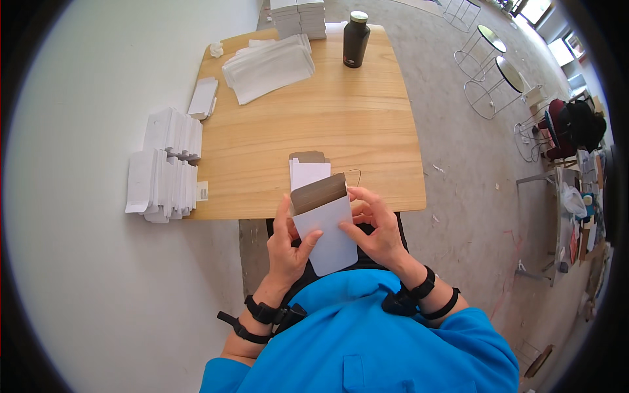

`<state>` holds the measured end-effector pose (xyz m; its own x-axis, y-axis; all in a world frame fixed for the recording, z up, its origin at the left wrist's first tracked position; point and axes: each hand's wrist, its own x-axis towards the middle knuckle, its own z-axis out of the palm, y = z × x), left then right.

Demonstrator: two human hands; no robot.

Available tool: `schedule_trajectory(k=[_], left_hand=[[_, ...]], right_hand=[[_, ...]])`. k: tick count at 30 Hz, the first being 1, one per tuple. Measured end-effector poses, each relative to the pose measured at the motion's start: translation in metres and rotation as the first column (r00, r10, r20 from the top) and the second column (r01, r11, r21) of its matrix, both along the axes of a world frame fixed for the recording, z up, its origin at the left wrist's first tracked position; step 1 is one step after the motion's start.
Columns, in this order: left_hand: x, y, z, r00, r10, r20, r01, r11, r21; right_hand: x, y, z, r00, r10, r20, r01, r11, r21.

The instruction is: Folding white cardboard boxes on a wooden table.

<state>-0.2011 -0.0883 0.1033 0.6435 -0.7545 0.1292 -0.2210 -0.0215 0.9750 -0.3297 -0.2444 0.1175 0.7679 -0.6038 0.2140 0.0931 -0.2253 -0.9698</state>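
A small white cardboard box with a brown-grey inside is held tilted in front of my body, at the table's near edge. Its upper end gapes, with a flap standing up. My left hand grips its left side, the thumb lying on the front face. On the right side, my right hand has its thumb against the front and its fingers bent around the edge. Just beyond lies another white carton with its brown-grey flap showing, partly covered by the held box. A thin dark loop of cord rests beside it.
Stacks of flat white cartons line the wooden table's left edge by the wall. White sheets, a crumpled white scrap, more stacked boxes and a black bottle stand farther back. Stools are off right.
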Motion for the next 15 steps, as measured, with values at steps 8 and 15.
schedule_trajectory(k=[8, 15], left_hand=[[-0.002, 0.008, -0.012, 0.978, 0.012, 0.21, 0.034, 0.976, -0.214], [-0.003, 0.012, -0.009, 0.985, -0.004, 0.174, 0.04, 0.977, -0.207]], right_hand=[[-0.005, -0.001, 0.012, 0.993, 0.109, 0.035, -0.11, 0.993, 0.031], [-0.01, 0.006, 0.006, 0.989, 0.146, 0.022, -0.147, 0.96, 0.238]])
